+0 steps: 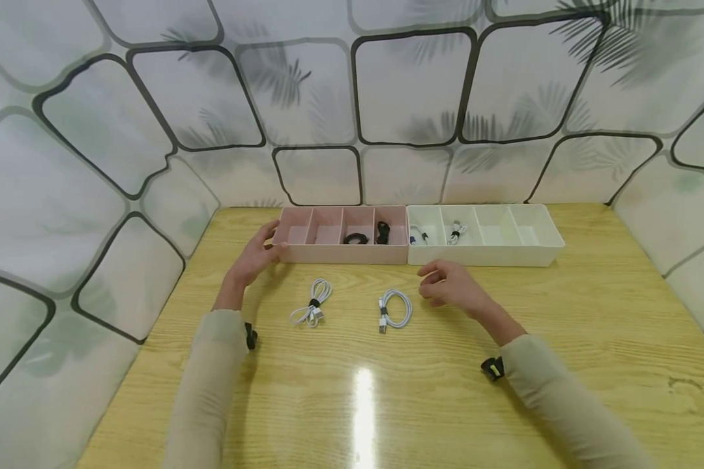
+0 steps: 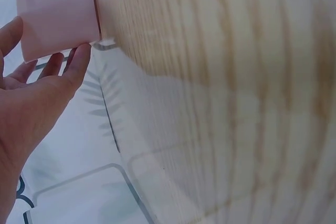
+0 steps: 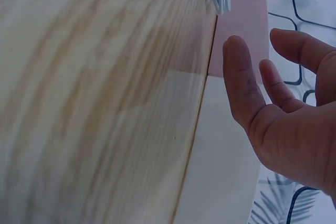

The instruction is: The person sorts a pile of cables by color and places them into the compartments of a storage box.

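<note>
My left hand (image 1: 253,254) is at the left end of a pink divided storage box (image 1: 346,255). Its thumb rests by the box's front corner, and the other fingers reach round the end wall, as the left wrist view shows. My right hand (image 1: 454,286) hovers over the table before a white divided box (image 1: 485,256), fingers loosely bent and holding nothing. Between the hands lie two bundled white cables, one looped cable (image 1: 313,303) with a black tie on the left and one coiled in a ring (image 1: 409,311) on the right.
Both boxes stand end to end along the back of the wooden table (image 1: 305,391). Black cables (image 1: 382,232) sit in the pink box's two right compartments. White cables (image 1: 456,232) occupy the white box's two left compartments. A patterned curtain (image 1: 413,91) hangs behind.
</note>
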